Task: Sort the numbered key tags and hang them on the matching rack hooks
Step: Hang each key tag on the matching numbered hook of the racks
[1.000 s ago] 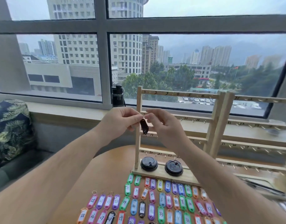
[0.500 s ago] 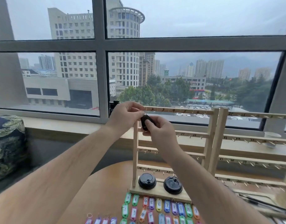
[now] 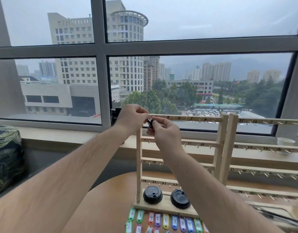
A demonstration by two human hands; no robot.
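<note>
Both hands pinch one small black plastic key tag [image 3: 150, 122]: your left hand [image 3: 133, 117] on its ring, your right hand [image 3: 163, 130] on its body. It's at the top rail, 9 o'clock end, of the pale wooden rack [image 3: 139, 157]. Visible hooks look bare. Coloured numbered tags [image 3: 174, 221] lie at 6 o'clock, so most of the job is left.

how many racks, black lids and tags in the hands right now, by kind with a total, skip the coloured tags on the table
wooden racks: 2
black round lids on the near rack's base: 2
black key tag, pinched between left hand and right hand at the top rail: 1
total: 5
</note>
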